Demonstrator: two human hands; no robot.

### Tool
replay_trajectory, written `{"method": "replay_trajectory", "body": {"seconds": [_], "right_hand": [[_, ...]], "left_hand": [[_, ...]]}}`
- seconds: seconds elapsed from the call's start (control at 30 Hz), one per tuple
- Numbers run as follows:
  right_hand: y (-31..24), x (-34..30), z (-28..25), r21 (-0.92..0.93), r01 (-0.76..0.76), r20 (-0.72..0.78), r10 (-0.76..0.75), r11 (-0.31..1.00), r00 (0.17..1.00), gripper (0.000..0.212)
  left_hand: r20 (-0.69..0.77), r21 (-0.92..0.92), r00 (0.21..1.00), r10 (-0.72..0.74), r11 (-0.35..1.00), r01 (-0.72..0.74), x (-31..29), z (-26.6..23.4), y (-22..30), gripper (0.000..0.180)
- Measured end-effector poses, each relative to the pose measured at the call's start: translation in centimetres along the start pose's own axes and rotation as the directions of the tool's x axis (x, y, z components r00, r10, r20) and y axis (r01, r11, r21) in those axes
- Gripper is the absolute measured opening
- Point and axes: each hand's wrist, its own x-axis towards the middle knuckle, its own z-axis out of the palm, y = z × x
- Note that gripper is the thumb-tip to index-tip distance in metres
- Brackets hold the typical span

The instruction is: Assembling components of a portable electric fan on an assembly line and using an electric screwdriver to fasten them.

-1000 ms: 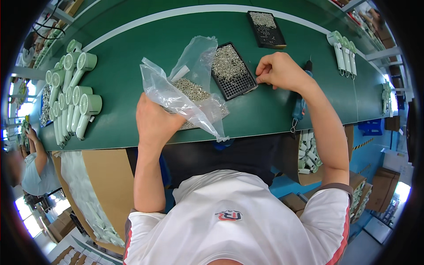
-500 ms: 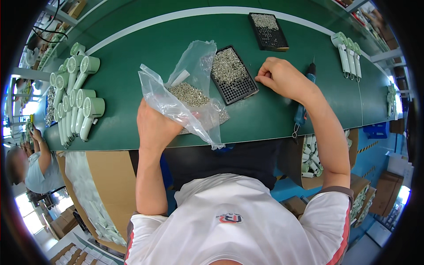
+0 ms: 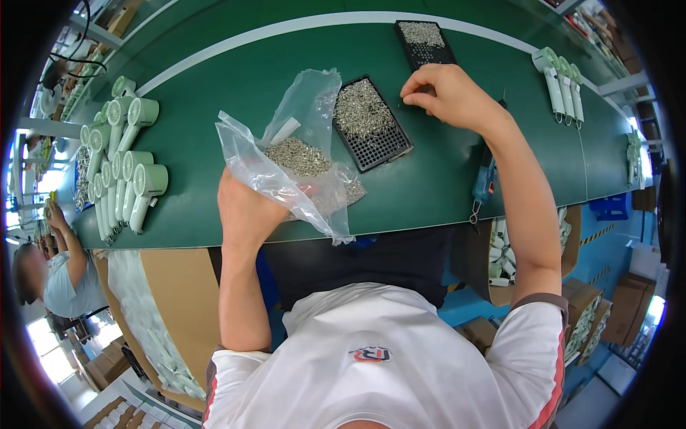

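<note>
My left hand (image 3: 249, 211) is closed on a clear plastic bag (image 3: 241, 146) that gapes at the top. Inside the bag lies a heap of small silvery screws (image 3: 299, 157). Just right of the bag, a black perforated tray (image 3: 389, 149) is tilted on the green table, its far part covered with loose screws (image 3: 363, 111). My right hand (image 3: 454, 96) hovers above the table between this tray and a second black tray (image 3: 434, 57), thumb and fingertips pinched together. Whatever the pinch holds is too small to make out.
Several pale green handheld fans (image 3: 146, 182) stand clustered at the left, and a few more (image 3: 557, 86) at the far right. An electric screwdriver (image 3: 485, 184) lies partly behind my right forearm. Cardboard boxes (image 3: 179, 307) stand below the table edge. A co-worker (image 3: 68, 279) is at far left.
My right hand has moved away from me and slightly left, from beside the near tray toward the far tray. The bag and my left hand have shifted slightly left in the picture.
</note>
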Motion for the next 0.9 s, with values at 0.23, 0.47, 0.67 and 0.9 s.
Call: {"method": "replay_trajectory", "body": {"seconds": [0.23, 0.47, 0.67, 0.9], "right_hand": [[0.9, 1.0, 1.5, -0.038, 0.063, 0.042, -0.062, 0.997, 0.997, 0.018], [1.4, 1.2, 1.7, -0.129, 0.045, 0.063, -0.037, 0.991, 0.997, 0.011], [1.0, 0.3, 2.1, -0.248, 0.052, 0.004, -0.052, 0.967, 0.999, 0.010], [-6.3, 0.2, 0.6, -0.129, 0.169, -0.048, -0.176, 0.977, 0.983, 0.009]], "left_hand": [[0.000, -0.024, 1.000, -0.009, 1.000, 0.009, 0.0, -0.1, 0.2, 0.079], [-0.008, -0.107, 1.000, -0.013, 0.994, 0.012, -0.3, -0.1, 0.0, 0.066], [0.046, -0.203, 0.998, -0.038, 0.978, 0.046, -0.3, -0.4, -0.4, 0.076], [-0.036, -0.171, 0.999, 0.034, 0.984, -0.039, -0.1, -0.7, -0.2, 0.081]]}}
